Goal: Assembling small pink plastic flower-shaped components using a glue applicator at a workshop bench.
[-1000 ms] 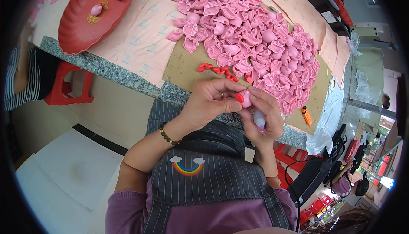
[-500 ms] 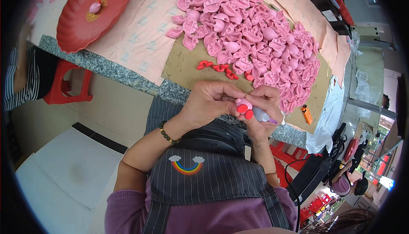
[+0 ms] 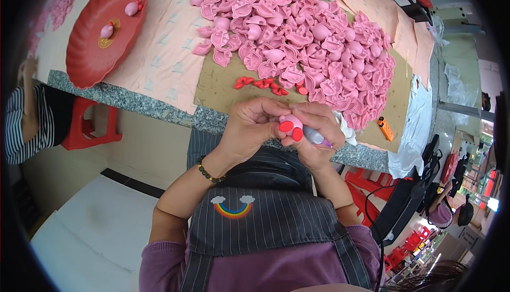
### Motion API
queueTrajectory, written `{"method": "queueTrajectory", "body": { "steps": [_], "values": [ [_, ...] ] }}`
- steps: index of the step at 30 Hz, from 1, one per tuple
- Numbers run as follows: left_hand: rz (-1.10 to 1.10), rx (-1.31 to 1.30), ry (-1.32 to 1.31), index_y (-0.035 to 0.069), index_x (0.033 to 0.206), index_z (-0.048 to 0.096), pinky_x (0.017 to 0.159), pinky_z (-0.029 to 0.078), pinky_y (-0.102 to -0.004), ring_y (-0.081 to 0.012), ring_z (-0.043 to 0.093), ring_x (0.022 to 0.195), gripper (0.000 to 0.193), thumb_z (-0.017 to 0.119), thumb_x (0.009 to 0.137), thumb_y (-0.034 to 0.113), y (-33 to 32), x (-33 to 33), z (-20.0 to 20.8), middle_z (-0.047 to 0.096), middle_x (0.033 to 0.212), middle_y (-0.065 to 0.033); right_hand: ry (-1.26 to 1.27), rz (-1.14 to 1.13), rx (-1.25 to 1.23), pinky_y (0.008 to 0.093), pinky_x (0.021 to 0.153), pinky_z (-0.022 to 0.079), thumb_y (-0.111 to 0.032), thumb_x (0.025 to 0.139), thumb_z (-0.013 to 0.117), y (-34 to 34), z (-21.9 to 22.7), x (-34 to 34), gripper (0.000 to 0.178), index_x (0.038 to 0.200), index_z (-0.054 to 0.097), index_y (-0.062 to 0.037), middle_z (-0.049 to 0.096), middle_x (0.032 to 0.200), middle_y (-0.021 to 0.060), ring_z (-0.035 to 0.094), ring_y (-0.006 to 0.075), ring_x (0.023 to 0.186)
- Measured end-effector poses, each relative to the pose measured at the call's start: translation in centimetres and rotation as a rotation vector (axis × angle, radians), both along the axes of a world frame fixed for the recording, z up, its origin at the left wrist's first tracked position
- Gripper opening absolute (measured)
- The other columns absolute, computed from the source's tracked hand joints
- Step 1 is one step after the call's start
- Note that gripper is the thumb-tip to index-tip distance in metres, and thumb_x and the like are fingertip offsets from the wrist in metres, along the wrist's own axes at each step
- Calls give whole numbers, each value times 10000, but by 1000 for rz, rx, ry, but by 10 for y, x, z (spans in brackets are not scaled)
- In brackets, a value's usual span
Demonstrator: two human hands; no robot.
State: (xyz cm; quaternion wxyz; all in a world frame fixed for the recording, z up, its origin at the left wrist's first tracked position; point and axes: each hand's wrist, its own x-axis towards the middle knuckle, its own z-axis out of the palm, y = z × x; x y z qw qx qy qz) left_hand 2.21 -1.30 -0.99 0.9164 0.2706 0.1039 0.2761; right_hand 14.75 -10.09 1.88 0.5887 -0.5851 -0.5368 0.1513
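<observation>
Between my two hands, near the table's front edge, is a small round pink figure (image 3: 287,120) with two red oval feet. My left hand (image 3: 249,130) pinches it from the left with thumb and fingertips. From the other side my right hand (image 3: 322,124) grips the same figure. A small translucent bottle with a purple end (image 3: 314,136) is also tucked in my right hand. Just beyond my hands lie several small red pieces (image 3: 264,83). Behind and to the right of them spreads a big heap of hollow pink shell parts (image 3: 303,37).
A red scalloped plate (image 3: 85,61) with two pink-and-red figures stands at the left. An orange lighter (image 3: 385,129) lies by the right edge of the brown board (image 3: 212,87). At the far left is another person's arm (image 3: 29,100), near a red stool (image 3: 93,127).
The view has shifted a little, so the table and plate sit differently in it. Both hands still hold the pink figure, with nearly the same grip.
</observation>
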Motion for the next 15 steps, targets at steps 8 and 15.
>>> {"method": "queueTrajectory", "body": {
  "steps": [8,15],
  "values": [
    [21,-7,-22,-25,952,590,755,535,-267,-153,613,843,219,655,746,-59,0,0,1,611,971,-117,-56,4,39,323,770,482,-195,692,774,0,1,-1,385,988,635,8,617,968,170,609,241,876],
    [5,-11,-9,-17,948,598,766,527,-275,-171,616,873,225,664,737,-55,0,-1,-2,607,992,-122,-79,-10,31,312,755,474,-215,698,769,-2,-1,-2,394,993,634,7,623,967,172,602,233,870]
  ]
}}
